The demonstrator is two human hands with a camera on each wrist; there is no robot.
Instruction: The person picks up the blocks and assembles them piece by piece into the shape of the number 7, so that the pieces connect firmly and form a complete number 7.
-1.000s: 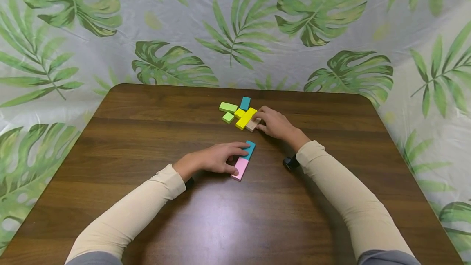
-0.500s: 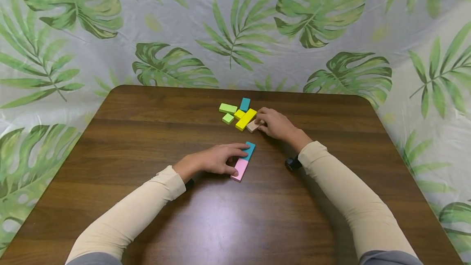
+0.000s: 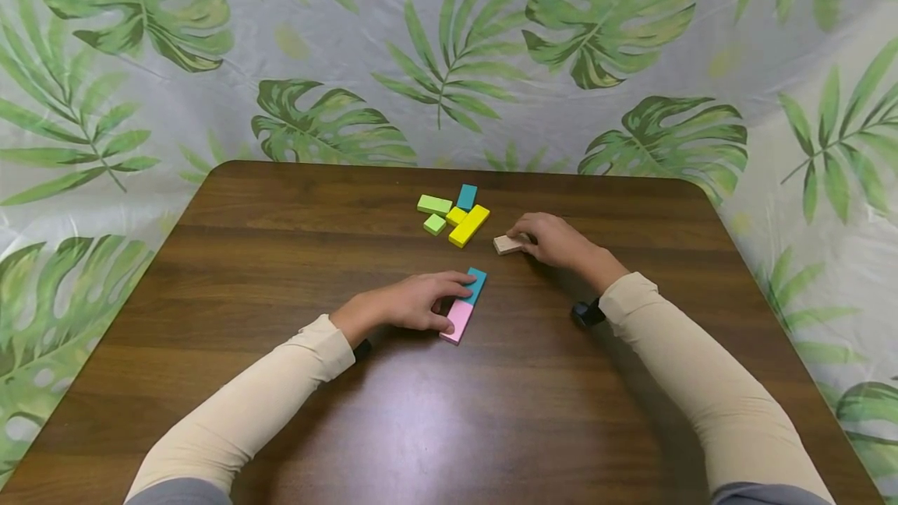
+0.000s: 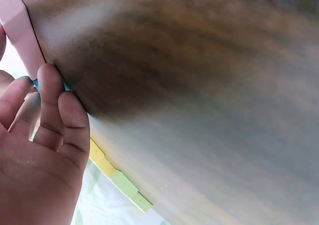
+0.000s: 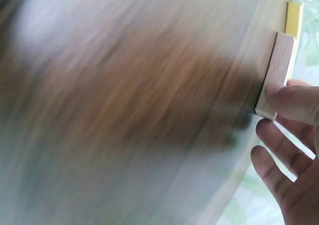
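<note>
My left hand (image 3: 424, 302) rests at the left side of two flat blocks that lie end to end. Its fingertips touch the blue block (image 3: 477, 280), and its thumb is on the pink block (image 3: 459, 319). In the left wrist view the pink block (image 4: 22, 38) shows above the fingers, while the blue one is mostly hidden. Farther right, my right hand (image 3: 554, 240) pinches a plain wooden block (image 3: 507, 244) between thumb and fingers. The right wrist view shows the thumb against the side of that wooden block (image 5: 279, 68).
Beyond my left hand is a loose group: a long yellow block (image 3: 469, 226), a short yellow block (image 3: 456, 216), a blue block (image 3: 467, 197), a long green block (image 3: 435, 205) and a small green block (image 3: 435, 224). A leaf-patterned cloth (image 3: 449, 45) hangs behind the brown table (image 3: 281, 256).
My right hand has drawn the wooden block rightward, away from the long yellow block, leaving a gap between them. The left hand and its two blocks have stayed in place.
</note>
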